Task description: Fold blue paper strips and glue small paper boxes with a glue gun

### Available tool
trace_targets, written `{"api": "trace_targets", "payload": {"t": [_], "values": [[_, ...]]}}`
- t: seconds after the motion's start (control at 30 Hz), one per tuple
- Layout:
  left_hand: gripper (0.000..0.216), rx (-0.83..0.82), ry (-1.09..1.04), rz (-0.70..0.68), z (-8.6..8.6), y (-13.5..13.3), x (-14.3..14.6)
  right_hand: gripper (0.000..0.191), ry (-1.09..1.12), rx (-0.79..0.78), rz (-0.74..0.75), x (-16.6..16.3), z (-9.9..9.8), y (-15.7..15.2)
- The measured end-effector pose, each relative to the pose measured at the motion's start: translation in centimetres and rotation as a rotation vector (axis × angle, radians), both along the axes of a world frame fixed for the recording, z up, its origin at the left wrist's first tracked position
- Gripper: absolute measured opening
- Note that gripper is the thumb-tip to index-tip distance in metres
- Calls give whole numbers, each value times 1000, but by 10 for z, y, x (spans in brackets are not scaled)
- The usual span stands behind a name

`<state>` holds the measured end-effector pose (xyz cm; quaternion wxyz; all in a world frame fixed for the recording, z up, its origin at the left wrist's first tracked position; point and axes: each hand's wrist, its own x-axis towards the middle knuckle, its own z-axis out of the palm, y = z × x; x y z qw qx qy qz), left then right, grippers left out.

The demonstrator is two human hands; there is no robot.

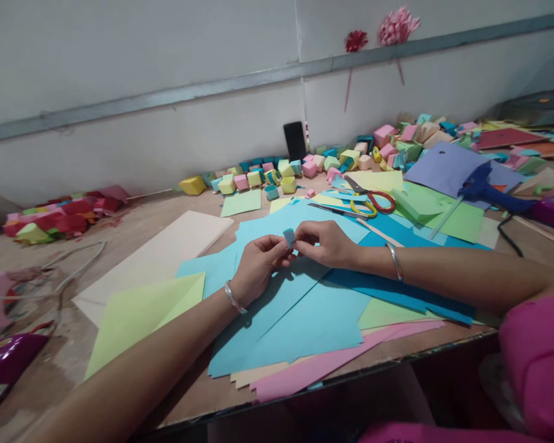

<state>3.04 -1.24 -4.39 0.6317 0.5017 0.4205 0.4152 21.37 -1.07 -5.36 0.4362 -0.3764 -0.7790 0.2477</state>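
Between my fingertips is a small folded piece of light blue paper (289,236), held up above the table. My left hand (264,261) pinches it from the left side. From the right, the thumb and fingers of my right hand (323,242) close on its other edge. Below both hands lie large light blue paper sheets (300,326), overlapping one another. Scissors (373,200) with red and yellow handles rest beyond my right hand, beside a slim dark pointed tool (337,211).
Small paper boxes (253,178) in several colours line the wall, with a dark phone (295,141) upright behind them. A blue glue gun (489,187) lies at right. A purple power strip (9,369) and cables are at left. Pink paper (305,376) overhangs near the front edge.
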Motion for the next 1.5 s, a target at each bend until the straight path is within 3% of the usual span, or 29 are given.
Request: {"api": "trace_targets", "payload": {"t": [0.17,0.4,0.67,1.0,1.1,1.27,1.5], "values": [[29,4,4,-3,0,1,0,8,113,-188,2,-3,-3,2],[32,14,-20,13,0,1,1,12,219,-270,-11,-6,-3,-2],[28,34,-1,-10,0,-1,1,10,194,-199,-52,-6,-7,3],[22,131,54,-13,-6,1,-2,18,311,-294,46,-8,-8,4],[22,130,77,-35,-5,1,-2,21,272,-256,50,-7,-9,4],[21,135,123,-76,-2,1,-1,16,172,-173,34,-4,-5,2],[17,174,105,-108,-4,0,-2,9,203,-202,71,-3,3,1]]}}
